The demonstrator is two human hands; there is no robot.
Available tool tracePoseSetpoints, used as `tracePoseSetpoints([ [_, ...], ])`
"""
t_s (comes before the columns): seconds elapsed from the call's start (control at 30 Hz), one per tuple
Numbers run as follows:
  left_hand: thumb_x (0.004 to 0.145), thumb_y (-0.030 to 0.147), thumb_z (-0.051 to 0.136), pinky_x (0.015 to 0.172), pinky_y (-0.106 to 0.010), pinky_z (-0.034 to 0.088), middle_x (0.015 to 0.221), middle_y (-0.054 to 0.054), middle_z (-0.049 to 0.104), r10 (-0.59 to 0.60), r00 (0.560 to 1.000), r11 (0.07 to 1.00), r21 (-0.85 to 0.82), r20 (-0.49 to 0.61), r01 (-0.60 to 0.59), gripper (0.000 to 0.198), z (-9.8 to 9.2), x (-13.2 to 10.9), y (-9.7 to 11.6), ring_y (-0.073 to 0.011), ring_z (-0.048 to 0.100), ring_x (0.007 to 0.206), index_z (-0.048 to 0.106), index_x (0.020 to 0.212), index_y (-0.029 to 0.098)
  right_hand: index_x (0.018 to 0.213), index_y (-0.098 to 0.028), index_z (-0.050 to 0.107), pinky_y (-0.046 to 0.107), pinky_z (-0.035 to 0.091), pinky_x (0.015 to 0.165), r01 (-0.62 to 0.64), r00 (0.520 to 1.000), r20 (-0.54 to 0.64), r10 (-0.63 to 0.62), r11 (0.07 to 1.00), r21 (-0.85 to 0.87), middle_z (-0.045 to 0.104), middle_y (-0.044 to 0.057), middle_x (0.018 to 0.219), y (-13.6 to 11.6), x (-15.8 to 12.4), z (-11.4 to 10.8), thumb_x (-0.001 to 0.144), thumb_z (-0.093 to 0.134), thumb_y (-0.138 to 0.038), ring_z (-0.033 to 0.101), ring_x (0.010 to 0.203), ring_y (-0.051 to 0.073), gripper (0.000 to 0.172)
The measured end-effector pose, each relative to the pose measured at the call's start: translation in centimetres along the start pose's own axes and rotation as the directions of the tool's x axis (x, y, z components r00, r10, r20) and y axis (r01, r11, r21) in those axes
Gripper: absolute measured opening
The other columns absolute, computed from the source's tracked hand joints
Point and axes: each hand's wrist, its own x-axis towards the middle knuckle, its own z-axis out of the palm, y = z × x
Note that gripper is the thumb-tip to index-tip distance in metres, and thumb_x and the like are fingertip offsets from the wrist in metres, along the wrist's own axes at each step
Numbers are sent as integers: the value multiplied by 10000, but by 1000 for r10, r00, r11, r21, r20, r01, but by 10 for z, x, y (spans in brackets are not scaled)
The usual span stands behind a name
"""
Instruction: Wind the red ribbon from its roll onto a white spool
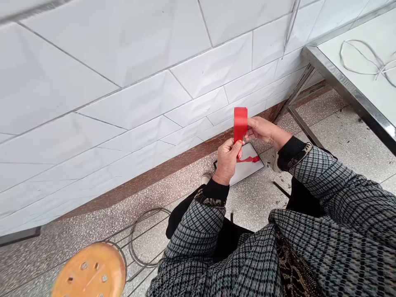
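Observation:
A flat loop of glossy red ribbon (240, 123) stands upright in front of me, between my two hands. My left hand (226, 160) pinches its lower end, thumb on the near side. My right hand (262, 131) is at the loop's right edge with curled fingers, some of them hidden behind the ribbon. Below, a loose red strip trails over a white board with a dark edge (244, 174) on the floor. A small bunched red piece (255, 159) lies at the strip's end.
White tiled wall (139, 107) rises ahead, with a brown skirting (148, 173). At right stands a metal-framed table (355, 86) bearing a pale cable (375, 62). An orange round stool seat (89, 272) and a coiled wire (131, 243) are at lower left, near thin rods.

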Motion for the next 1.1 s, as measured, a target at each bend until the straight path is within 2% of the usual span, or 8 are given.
tracePoseSetpoints([
  [0.1, 875, 638, 866, 509, -245, 338, 526, 77, 497, -1, 1000, 999, 50, 0, 1, 465, 1, 1, 0, -86, 407, 468, 699, 839, 205, 806, -175, 710, 219, 582, 625, -32, 997, 72, 28, 998, 51, 719, 47, 658, 3, -1, 1, 1054, 745, -243, 617, 574, 143, 260],
  [0.2, 907, 510, 868, 509, -236, 338, 555, 82, 527, 74, 995, 984, 165, -72, -61, 355, 0, 1, 1, -84, 429, 481, 672, 889, 215, 840, -189, 703, 230, 583, 622, -92, 990, 117, 80, 990, 103, 732, 43, 682, 6, 0, 1, 1033, 797, -294, 624, 583, 146, 239],
  [0.3, 926, 347, 863, 501, -239, 354, 608, 101, 573, 160, 981, 969, 208, -108, -135, 286, -1, 1, 0, -83, 440, 462, 674, 1111, 238, 896, -206, 716, 224, 572, 586, -160, 975, 177, 134, 976, 145, 716, 12, 668, 8, 2, -1, 1028, 811, -310, 598, 563, 141, 193],
  [0.43, 943, 216, 826, 530, -269, 413, 633, 106, 601, 222, 975, 936, 282, -11, -210, 441, -8, 4, -2, -99, 459, 475, 681, 1357, 263, 970, -202, 734, 210, 553, 544, -213, 953, 255, 163, 959, 185, 734, 12, 692, 10, 3, -3, 1047, 792, -305, 607, 569, 140, 140],
  [0.63, 935, 251, 863, 592, -294, 496, 596, 131, 571, 221, 972, 897, 375, 82, -236, 524, -22, 13, -3, -103, 491, 497, 682, 1427, 258, 1033, -197, 743, 195, 524, 516, -221, 944, 294, 149, 948, 230, 740, 11, 716, 14, 4, -4, 1055, 828, -359, 580, 554, 123, 184],
  [0.8, 881, 314, 911, 510, -251, 416, 606, 127, 612, 104, 993, 957, 265, 59, -116, 482, -22, 16, -3, -78, 469, 446, 664, 1290, 255, 895, -213, 681, 185, 500, 494, -229, 952, 250, 174, 951, 209, 657, -19, 624, 18, 2, 2, 1057, 817, -358, 507, 499, 108, 257],
  [0.93, 837, 396, 960, 450, -241, 347, 600, 122, 613, -1, 997, 999, 53, 77, -3, 527, -21, 15, 4, -75, 449, 395, 657, 1248, 263, 923, -212, 737, 228, 561, 553, -145, 974, 183, 132, 988, 59, 737, 18, 721, 13, -4, 3, 994, 889, -366, 621, 585, 147, 228],
  [1.1, 778, 407, 1000, 430, -244, 350, 664, 94, 675, -81, 988, 995, -44, 134, 88, 559, -25, 13, 11, -72, 459, 388, 674, 1210, 264, 1036, -200, 791, 268, 621, 693, 123, 988, 122, -100, 973, -196, 840, 57, 964, 2, -12, -1, 930, 900, -209, 737, 814, 193, 152],
])
